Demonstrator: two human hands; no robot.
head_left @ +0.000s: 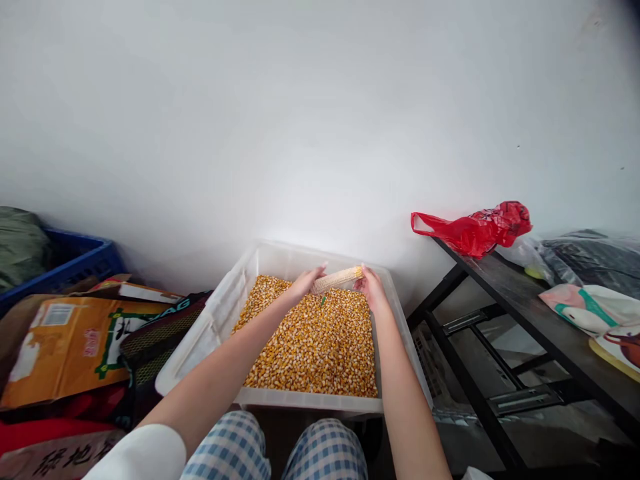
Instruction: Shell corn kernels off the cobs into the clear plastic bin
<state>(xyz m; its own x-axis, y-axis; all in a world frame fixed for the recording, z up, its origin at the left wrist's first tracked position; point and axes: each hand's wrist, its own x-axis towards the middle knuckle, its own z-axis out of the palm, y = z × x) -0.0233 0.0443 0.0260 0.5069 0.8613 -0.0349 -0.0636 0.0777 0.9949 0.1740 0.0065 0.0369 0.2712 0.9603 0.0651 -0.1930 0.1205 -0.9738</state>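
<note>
Between my two hands is a corn cob (337, 279), mostly stripped pale, with a few yellow kernels left at its right tip. My left hand (306, 280) is closed on the cob's left end. At the right end, my right hand (371, 288) grips the tip with its fingers. Both hands are above a translucent white plastic bin (200, 340), over a wide layer of loose yellow and whitish corn kernels (315, 340). A small green bit (323, 301) lies on the kernels just below the cob.
A black-framed table (505, 287) stands to the right, with a red plastic bag (475, 230) and other bags on it. To the left are an orange cardboard box (75, 340), a black mesh bag (155, 347) and a blue crate (85, 260). A white wall (300, 120) rises behind the bin.
</note>
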